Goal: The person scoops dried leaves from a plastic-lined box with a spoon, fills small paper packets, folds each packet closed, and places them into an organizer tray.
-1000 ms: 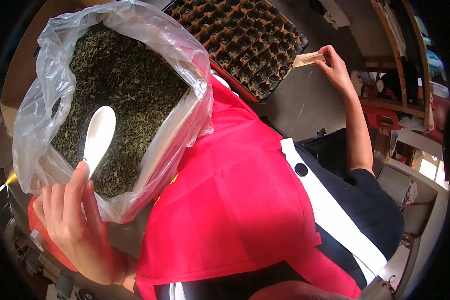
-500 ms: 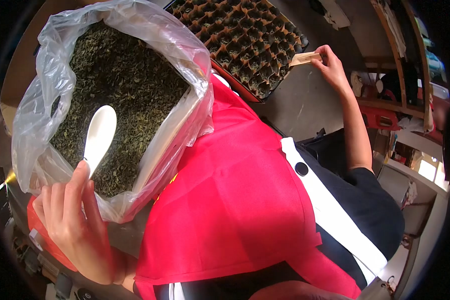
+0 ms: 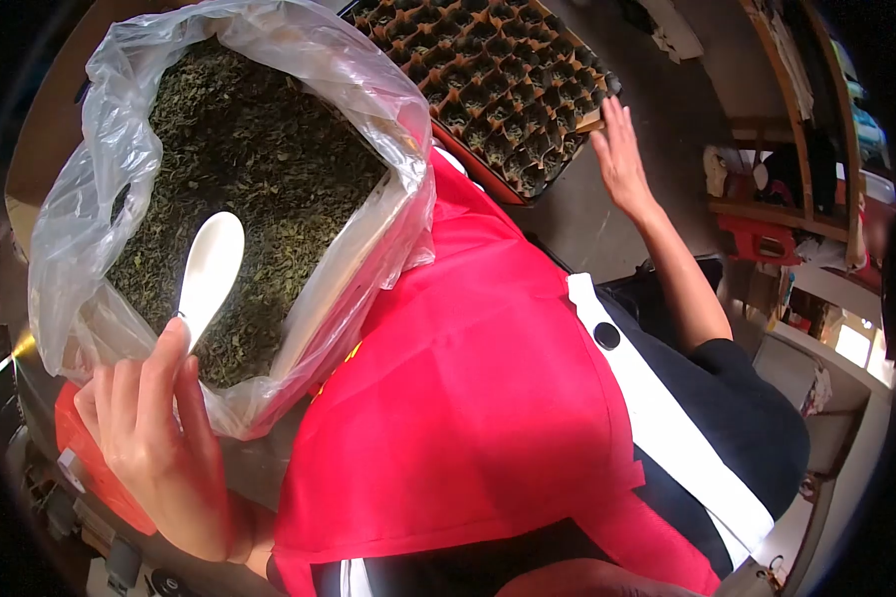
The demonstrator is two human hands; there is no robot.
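Note:
My left hand (image 3: 154,438) pinches the handle of a white spoon (image 3: 214,267), its bowl held over dried, dark green crumbled leaves (image 3: 259,169). The leaves fill a clear plastic bag (image 3: 70,239) with its mouth spread wide. My right hand (image 3: 622,154) is open, fingers stretched, at the right edge of a tray (image 3: 513,194) packed with rows of small tan paper pockets (image 3: 488,85). Many pockets have dark leaf bits in them. By the fingertips, a tan paper piece (image 3: 589,121) sits at the tray's edge; whether the fingers touch it I cannot tell.
A red apron (image 3: 458,398) covers my lap between bag and tray. An orange-red plastic item (image 3: 100,468) lies under my left hand. At the right stand a wooden frame (image 3: 801,119), a red plastic stool or crate (image 3: 757,241) and shelves. Grey floor shows beyond the tray.
My right hand has moved left to the tray's edge and let go of the tan paper piece, which now sits there. The spoon and left hand have shifted only slightly right.

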